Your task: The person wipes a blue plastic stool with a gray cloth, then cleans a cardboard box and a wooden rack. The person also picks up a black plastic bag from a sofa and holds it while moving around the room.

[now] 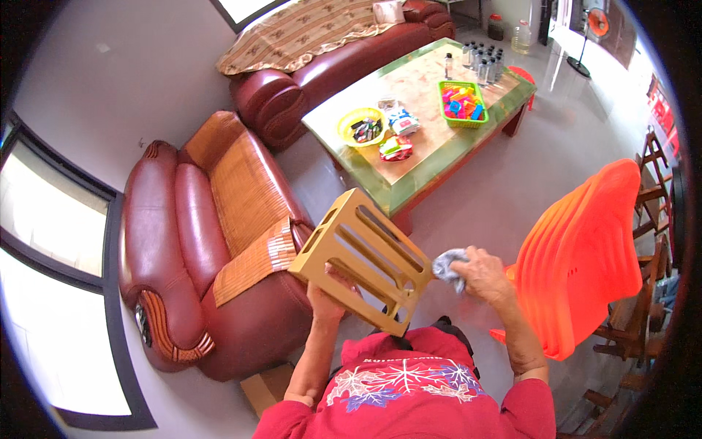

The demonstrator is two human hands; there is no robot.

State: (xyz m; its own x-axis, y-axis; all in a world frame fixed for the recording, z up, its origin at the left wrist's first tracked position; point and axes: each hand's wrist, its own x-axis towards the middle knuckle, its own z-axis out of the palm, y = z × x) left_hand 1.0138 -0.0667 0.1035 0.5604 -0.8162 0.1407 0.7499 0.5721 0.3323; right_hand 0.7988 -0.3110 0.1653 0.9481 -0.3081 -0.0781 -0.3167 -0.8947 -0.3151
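Observation:
A tan, box-shaped slotted plastic frame [369, 252] is held up tilted in front of my body; I cannot tell exactly what kind of thing it is. My left hand [327, 300] grips it from below at its left side, and some fingers show through the slots. Just off its right edge, my right hand [484, 276] is closed around a crumpled grey cloth [450, 269]. The cloth is very close to the frame's edge; whether they touch I cannot tell.
Stacked orange plastic chairs [585, 256] stand close on my right. To the left is a dark red leather sofa [256, 333]. Ahead, a low table [420, 157] bears a yellow basket [345, 130], a green basket of colourful blocks [463, 104] and several small bottles [482, 62].

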